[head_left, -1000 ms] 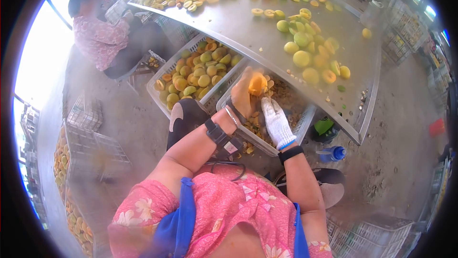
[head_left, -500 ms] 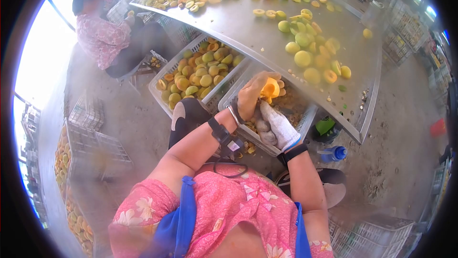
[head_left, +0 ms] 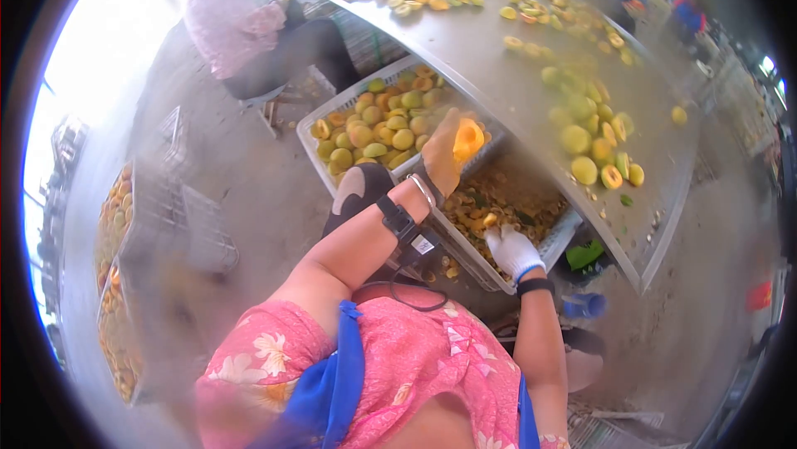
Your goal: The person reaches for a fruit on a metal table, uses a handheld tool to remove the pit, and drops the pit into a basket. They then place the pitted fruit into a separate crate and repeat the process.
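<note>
My bare left hand is closed round a halved yellow peach, its orange hollow facing up. It hangs over the far left rim of a crate of pits and scraps. Low over the near right part of that crate is my right hand, in a white glove with the fingers curled down. A small yellow piece shows at its fingertips; what the fingers grip is not clear. To the left stands a white crate full of whole and cut peaches.
A sloping metal table carries many peach halves, its edge overhanging the scrap crate. A seated person works at the far left. A blue bottle stands on the floor by my right wrist. Fruit-filled crates stand at left.
My hands have moved apart. The left has lifted slightly and gone right with the peach half; the right has gone right, over the scraps. The view has shifted, showing more of the scrap crate.
</note>
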{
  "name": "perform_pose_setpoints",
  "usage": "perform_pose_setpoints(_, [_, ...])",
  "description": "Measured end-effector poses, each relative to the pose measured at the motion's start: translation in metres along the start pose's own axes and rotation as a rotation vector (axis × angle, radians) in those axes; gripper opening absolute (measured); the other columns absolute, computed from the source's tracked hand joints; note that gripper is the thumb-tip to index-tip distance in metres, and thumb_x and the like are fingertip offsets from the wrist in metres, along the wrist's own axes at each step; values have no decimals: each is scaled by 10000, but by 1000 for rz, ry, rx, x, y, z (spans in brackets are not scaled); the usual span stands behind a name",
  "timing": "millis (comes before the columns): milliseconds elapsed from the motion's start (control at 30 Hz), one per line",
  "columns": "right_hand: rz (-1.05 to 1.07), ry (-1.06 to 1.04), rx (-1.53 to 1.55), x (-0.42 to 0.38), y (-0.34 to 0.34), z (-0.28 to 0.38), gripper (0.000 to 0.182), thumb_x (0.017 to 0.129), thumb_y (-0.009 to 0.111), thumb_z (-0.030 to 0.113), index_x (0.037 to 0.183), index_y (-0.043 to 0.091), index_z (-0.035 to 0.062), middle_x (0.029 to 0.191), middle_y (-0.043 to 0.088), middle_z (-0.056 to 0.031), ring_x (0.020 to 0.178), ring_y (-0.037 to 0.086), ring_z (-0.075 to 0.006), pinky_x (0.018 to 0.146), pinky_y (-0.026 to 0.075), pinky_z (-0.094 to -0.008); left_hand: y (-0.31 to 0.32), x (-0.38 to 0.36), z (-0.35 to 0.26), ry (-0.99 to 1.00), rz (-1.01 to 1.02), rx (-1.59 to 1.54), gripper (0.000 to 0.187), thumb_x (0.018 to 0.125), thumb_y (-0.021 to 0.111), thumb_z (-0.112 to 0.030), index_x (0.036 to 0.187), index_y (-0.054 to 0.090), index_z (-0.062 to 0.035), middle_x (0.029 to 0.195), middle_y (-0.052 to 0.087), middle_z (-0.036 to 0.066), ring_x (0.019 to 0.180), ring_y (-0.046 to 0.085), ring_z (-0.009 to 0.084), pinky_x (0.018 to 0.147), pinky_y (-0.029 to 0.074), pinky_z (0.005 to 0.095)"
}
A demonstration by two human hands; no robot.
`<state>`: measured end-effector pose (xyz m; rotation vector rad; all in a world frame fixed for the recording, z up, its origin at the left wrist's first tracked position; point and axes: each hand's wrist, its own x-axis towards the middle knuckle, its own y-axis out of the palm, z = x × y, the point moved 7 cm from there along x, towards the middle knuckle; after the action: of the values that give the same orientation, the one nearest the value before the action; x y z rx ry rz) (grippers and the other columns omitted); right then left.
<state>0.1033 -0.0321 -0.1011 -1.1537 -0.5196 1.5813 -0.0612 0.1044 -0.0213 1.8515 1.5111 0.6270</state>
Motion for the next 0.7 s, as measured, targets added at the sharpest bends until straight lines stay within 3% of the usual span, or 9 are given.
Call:
perform_pose_setpoints(133, [-26, 23, -8, -4, -1, -6, 560, 987, 484, 474, 1200, 573, -36, 1065, 671, -335, 1052, 643, -473, 923, 503, -526, -64, 44, -69, 167, -182, 152, 469, 1005, 606, -434, 1235, 598, -25, 1098, 671, 90, 1046, 657, 212, 914, 520, 336])
perform_pose_setpoints(233, [-105, 12, 32, -6, -5, -12, 527, 985, 499, 466, 1178, 575, -19, 1002, 679, -333, 1009, 653, -478, 874, 518, -537, -93, 62, -133, 315, -301, 528, 525, 977, 622, -387, 1318, 570, 9, 1234, 638, 121, 1169, 590, 203, 1026, 441, 324])
perform_pose_setpoints(333, [-233, -11, 81, -4, -11, -20, 511, 989, 498, 470, 1134, 577, -13, 947, 675, -335, 967, 655, -490, 828, 525, -551, -92, 56, -142, 443, -452, 611, 570, 962, 628, -351, 1373, 537, 33, 1334, 605, 145, 1234, 563, 227, 1062, 422, 336])
perform_pose_setpoints(433, [-303, -135, 152, 3, 2, -26, 507, 989, 504, 484, 1105, 581, -4, 924, 673, -332, 951, 651, -496, 815, 518, -565, -34, 61, -104, 503, -166, 840, 543, 969, 643, -300, 1389, 526, 25, 1342, 604, 134, 1222, 569, 227, 1065, 427, 339])
perform_pose_setpoints(467, [-257, -60, 143, -4, -4, -15, 510, 991, 503, 487, 1111, 582, -2, 922, 677, -326, 950, 654, -492, 821, 521, -557, -11, 64, -84, 519, -64, 862, 524, 973, 648, -278, 1391, 527, 15, 1322, 613, 117, 1203, 575, 215, 1062, 432, 342])
perform_pose_setpoints(533, [-215, -120, 197, -12, -9, 1, 493, 996, 502, 473, 1121, 585, 3, 940, 687, -312, 949, 659, -486, 822, 524, -553, 46, 61, -52, 622, 105, 1283, 530, 936, 674, -261, 1393, 535, -30, 1358, 605, 193, 1274, 565, 293, 1083, 431, 378])
perform_pose_setpoints(600, [-218, -153, 246, -18, -12, 9, 466, 999, 506, 455, 1108, 588, 10, 940, 694, -297, 937, 665, -478, 812, 525, -552, 101, 59, -17, 405, 233, 1420, 575, 908, 670, -242, 1424, 501, -54, 1429, 542, 227, 1319, 528, 357, 1104, 421, 413])
perform_pose_setpoints(700, [-191, -150, 204, -25, -21, 19, 433, 999, 514, 436, 1083, 587, 17, 928, 702, -275, 916, 673, -466, 797, 528, -546, 137, 93, 43, 378, 471, 1538, 629, 881, 652, -206, 1467, 454, -88, 1519, 454, 195, 1351, 487, 386, 1117, 411, 434])
